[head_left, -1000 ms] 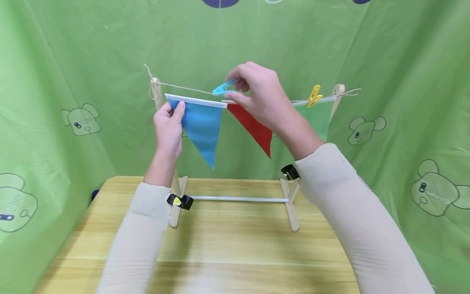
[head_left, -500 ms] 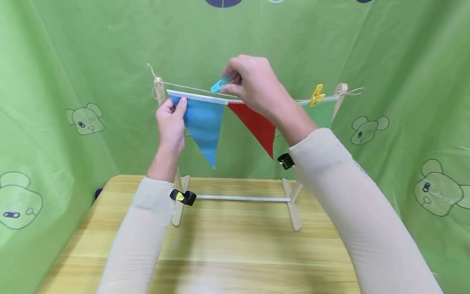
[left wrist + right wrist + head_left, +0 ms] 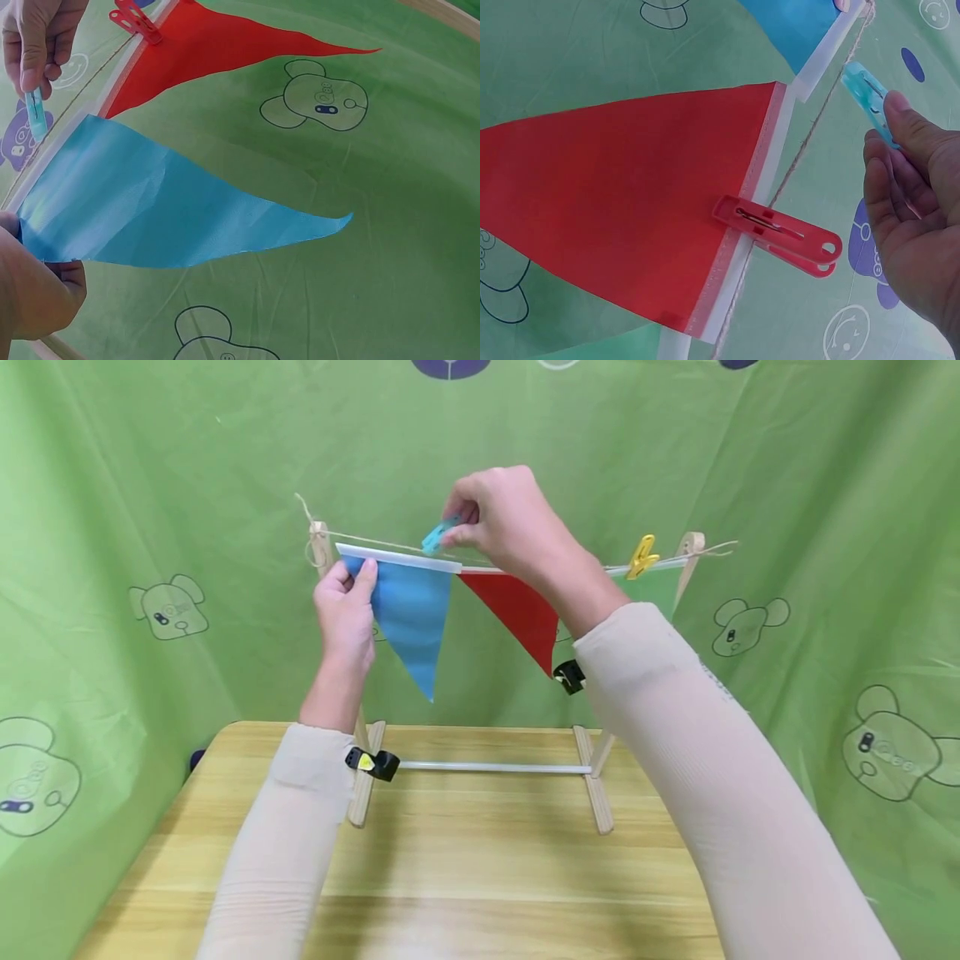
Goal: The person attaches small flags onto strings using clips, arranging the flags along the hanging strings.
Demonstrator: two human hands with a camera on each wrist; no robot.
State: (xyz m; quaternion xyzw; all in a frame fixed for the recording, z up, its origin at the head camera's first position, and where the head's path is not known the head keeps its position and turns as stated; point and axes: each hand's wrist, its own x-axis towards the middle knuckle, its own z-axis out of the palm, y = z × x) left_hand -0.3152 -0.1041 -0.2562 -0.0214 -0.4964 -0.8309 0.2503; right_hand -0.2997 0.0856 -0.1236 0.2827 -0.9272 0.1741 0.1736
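My left hand (image 3: 345,614) pinches the upper left corner of a blue triangular pennant (image 3: 411,610), thumb in front of its white top band. The pennant hangs point down, its band close to the string (image 3: 375,538). My right hand (image 3: 504,518) pinches a light blue clothespin (image 3: 435,537) just above the string and the band. In the right wrist view the clothespin's tip is at the string. Beside the blue pennant hangs a red pennant (image 3: 517,614), partly behind my right arm; a red clothespin (image 3: 776,234) fixes it to the string.
A yellow clothespin (image 3: 642,558) holds a green pennant (image 3: 652,587) at the string's right end. Wooden posts (image 3: 321,556) carry the string, with a white rod (image 3: 487,767) joining their feet on the wooden table (image 3: 465,877). A green printed curtain (image 3: 247,460) surrounds the table.
My right hand has moved left and slightly up, tilting the light blue clothespin more steeply downward. The blue pennant's band has risen a little nearer the string; my left hand keeps its pinch.
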